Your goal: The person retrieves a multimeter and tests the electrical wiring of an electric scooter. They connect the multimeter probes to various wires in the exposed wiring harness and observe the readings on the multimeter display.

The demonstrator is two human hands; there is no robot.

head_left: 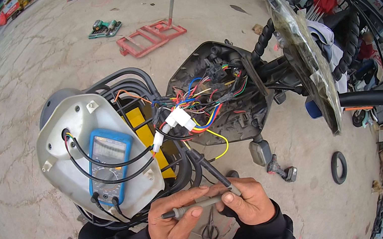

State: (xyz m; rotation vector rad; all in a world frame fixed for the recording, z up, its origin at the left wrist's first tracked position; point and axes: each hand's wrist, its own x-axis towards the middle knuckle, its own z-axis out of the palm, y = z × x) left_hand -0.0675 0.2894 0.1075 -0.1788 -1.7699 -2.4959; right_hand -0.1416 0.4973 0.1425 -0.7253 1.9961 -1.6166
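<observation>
My left hand (173,220) grips a grey test probe (191,207), its thin metal tip pointing left. In my right hand (251,200) is a second, darker test probe (212,170). It slants up and left, its tip close to the white plug connectors (179,118); whether it touches a contact I cannot tell. A blue multimeter (112,156) lies on an upturned pale plastic seat base (55,146), with two black leads plugged into its lower end. Coloured wires (198,99) spill from the vehicle's opened dark body (238,124) around the connectors.
Handlebars and a dusty windshield panel (306,66) rise at right. Scissors (210,230) lie on the ground by my hands. A cordless power tool (281,170), a black ring (339,167), a red metal frame (149,40) and a green tool set (105,28) lie around the vehicle.
</observation>
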